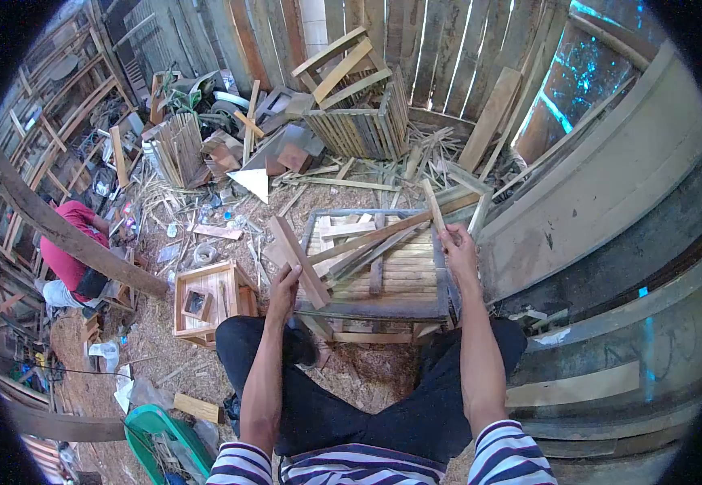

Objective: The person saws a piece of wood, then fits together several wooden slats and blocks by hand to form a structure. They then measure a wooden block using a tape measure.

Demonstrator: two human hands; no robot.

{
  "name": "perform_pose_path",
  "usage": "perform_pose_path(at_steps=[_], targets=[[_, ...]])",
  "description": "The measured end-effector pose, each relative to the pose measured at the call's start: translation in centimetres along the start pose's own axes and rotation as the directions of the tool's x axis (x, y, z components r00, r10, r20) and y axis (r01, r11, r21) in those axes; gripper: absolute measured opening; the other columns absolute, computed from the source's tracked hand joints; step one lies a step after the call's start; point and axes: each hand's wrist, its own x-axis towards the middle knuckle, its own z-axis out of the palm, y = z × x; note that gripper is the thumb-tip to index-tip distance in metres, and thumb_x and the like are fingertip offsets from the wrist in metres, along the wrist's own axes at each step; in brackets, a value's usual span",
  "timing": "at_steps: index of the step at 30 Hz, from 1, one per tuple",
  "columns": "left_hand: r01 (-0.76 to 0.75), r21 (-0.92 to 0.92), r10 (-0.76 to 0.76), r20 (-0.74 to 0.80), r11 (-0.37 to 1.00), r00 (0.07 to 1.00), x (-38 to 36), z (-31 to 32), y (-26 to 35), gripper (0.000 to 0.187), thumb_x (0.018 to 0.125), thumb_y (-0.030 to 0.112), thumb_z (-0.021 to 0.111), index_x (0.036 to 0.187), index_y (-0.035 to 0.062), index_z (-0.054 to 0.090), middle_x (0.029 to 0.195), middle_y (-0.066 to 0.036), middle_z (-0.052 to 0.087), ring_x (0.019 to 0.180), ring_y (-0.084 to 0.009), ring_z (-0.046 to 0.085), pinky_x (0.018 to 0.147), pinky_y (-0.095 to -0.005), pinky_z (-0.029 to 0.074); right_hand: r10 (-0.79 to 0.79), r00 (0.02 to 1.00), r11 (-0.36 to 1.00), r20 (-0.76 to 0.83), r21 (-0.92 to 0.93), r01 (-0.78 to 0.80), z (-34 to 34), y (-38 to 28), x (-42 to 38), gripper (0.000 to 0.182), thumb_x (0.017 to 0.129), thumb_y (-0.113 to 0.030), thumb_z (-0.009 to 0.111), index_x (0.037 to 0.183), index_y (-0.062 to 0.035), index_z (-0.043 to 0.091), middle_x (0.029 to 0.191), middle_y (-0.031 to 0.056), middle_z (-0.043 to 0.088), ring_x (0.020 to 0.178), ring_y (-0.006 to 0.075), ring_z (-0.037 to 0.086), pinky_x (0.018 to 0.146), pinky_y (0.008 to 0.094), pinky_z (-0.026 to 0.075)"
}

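Observation:
My left hand (287,283) is closed on a short wooden board (293,257), which tilts over the left edge of a low slatted table (391,308). Over the table's right side, my right hand (459,246) grips a thin wooden strip (431,200) near its lower end, the strip pointing up and away. Between my hands a long wooden slat (367,239) lies slantwise across the table top. Several other loose pieces of wood rest beside it. My palms and the far sides of my fingers are hidden.
A wooden box (220,299) stands left of my knee, and a green tub (161,436) is at lower left. Scrap and a slatted crate (359,129) pile up at the back. Large curved boards (593,178) lean on the right. A person in red (72,242) sits far left.

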Motion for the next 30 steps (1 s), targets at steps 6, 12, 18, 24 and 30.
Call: perform_pose_path(at_steps=[6, 12, 18, 24, 30], targets=[[-0.061, -0.061, 0.057, -0.057, 0.996, 0.997, 0.3, -0.3, -0.6, 0.037, 0.088, 0.023, 0.060, 0.117, 0.0004, 0.054, 0.094, 0.002, 0.057, 0.070, -0.0023, 0.046, 0.061, -0.0171, 0.036, -0.008, 1.000, 1.000, 0.026, -0.007, 0.009, 0.2, 0.1, -0.1, 0.014, 0.088, -0.012, 0.063, 0.099, -0.0039, 0.059, 0.084, 0.0028, 0.063, 0.076, 0.0093, 0.059, 0.065, 0.0234, 0.045], [0.008, 0.043, -0.003, -0.103, 0.999, 0.995, -0.9, 0.6, 1.1, 0.026, 0.088, 0.023, 0.060, 0.105, 0.0037, 0.059, 0.074, 0.008, 0.051, 0.043, 0.0006, 0.028, 0.037, -0.0168, 0.018, 0.041, 0.999, 0.998, 0.034, 0.055, -0.042, 0.5, -0.2, -0.1, 0.014, 0.089, -0.013, 0.063, 0.098, -0.0035, 0.059, 0.085, 0.0026, 0.063, 0.077, 0.0102, 0.060, 0.066, 0.0240, 0.046], [-0.040, -0.063, 0.037, -0.057, 0.997, 0.998, -0.2, -0.1, 0.1, 0.026, 0.088, 0.019, 0.060, 0.109, 0.0027, 0.056, 0.079, 0.005, 0.053, 0.052, 0.0001, 0.041, 0.044, -0.0162, 0.030, 0.079, 0.997, 0.994, -0.025, 0.071, -0.077, 0.8, -0.6, -0.4, 0.015, 0.089, -0.013, 0.062, 0.100, -0.0040, 0.058, 0.086, 0.0026, 0.063, 0.079, 0.0096, 0.060, 0.063, 0.0242, 0.045], [-0.041, -0.086, 0.036, -0.055, 0.995, 0.998, -0.5, 0.5, 0.9, 0.037, 0.087, 0.017, 0.061, 0.117, -0.0008, 0.051, 0.103, -0.004, 0.054, 0.097, -0.0118, 0.050, 0.083, -0.0262, 0.040, 0.053, 0.999, 0.997, 0.002, 0.065, -0.053, 0.8, 0.1, 0.0, 0.016, 0.090, -0.015, 0.062, 0.102, -0.0046, 0.057, 0.085, 0.0019, 0.064, 0.074, 0.0081, 0.057, 0.063, 0.0226, 0.044], [-0.071, -0.055, 0.067, -0.066, 0.996, 0.996, -0.7, 0.8, 1.0, 0.047, 0.086, 0.017, 0.062, 0.125, -0.0036, 0.046, 0.112, -0.007, 0.054, 0.101, -0.0140, 0.051, 0.087, -0.0286, 0.041, 0.066, 0.998, 0.997, 0.001, 0.039, -0.066, 0.5, 0.0, 0.1, 0.018, 0.090, -0.015, 0.061, 0.104, -0.0039, 0.056, 0.084, 0.0040, 0.065, 0.071, 0.0074, 0.056, 0.060, 0.0222, 0.042]])
